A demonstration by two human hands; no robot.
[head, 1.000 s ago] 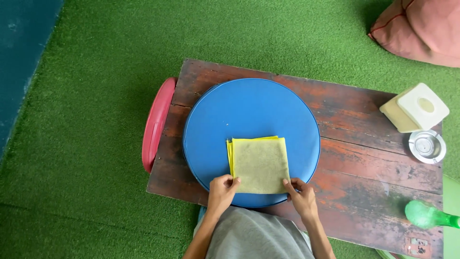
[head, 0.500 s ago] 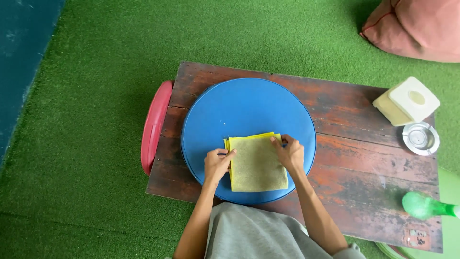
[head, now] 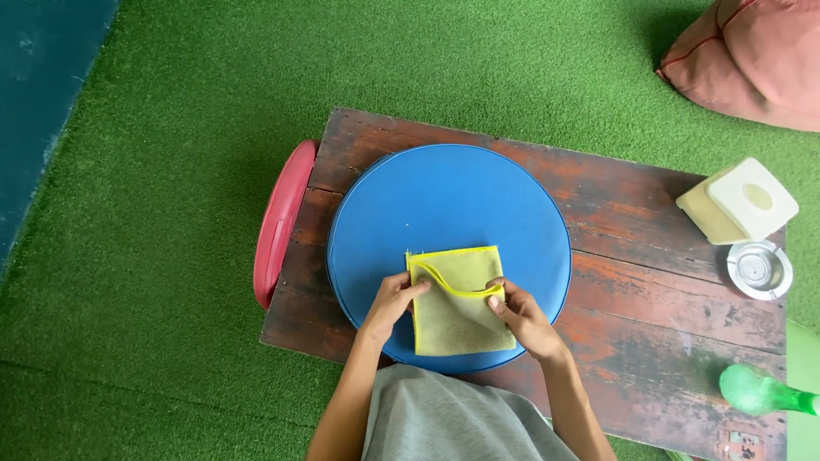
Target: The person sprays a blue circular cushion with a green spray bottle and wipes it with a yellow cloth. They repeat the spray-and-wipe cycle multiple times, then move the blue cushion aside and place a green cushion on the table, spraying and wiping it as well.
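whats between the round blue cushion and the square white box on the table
Only bare, worn reddish-brown wooden table planks lie between the round blue cushion and the square white box, as the head view shows.

I see a low table of dark, worn reddish wooden planks [head: 649, 282] standing on green artificial turf [head: 171, 213]. On it lie a round blue cushion [head: 448, 201], a cream square box [head: 739, 201] and a small round metal dish [head: 758, 270]. A green plastic bottle [head: 760, 393] lies at its right near corner.

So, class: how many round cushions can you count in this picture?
2: a blue cushion on the wooden table, under the yellow cloth; a red cushion upright against the table's left end.
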